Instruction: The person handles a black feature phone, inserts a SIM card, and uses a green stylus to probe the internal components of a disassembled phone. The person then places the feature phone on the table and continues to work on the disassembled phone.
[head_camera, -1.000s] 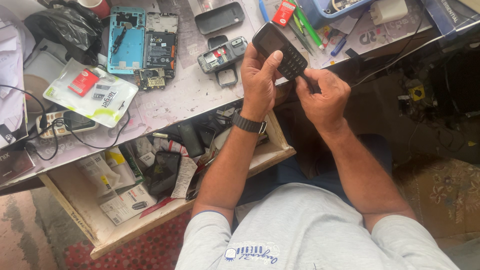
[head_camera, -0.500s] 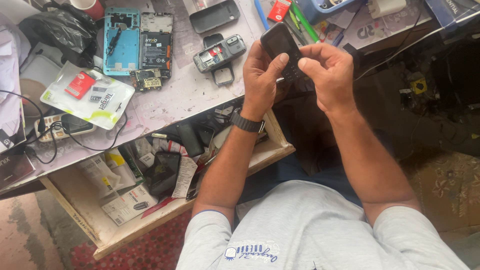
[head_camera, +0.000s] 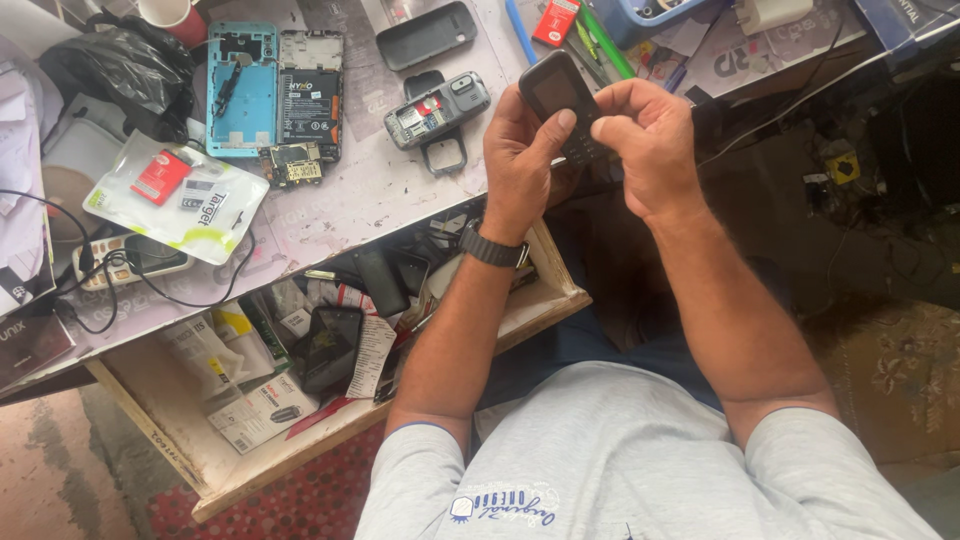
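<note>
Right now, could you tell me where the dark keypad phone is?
In the head view, the dark keypad phone is upper centre, held between the left hand and right hand, above the table edge.

Matt plastic phone (head_camera: 556, 95), rough wooden drawer (head_camera: 545, 290)

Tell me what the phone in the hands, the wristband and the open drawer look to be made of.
Phone: likely plastic, dark and matte, with a glossier screen that catches light. Wristband on the left hand: probably rubber or silicone, dull black and ribbed. Drawer: wood or plywood, unfinished pale boards with worn edges. The right hand covers the phone's lower part, so its keys can't be judged.
</note>
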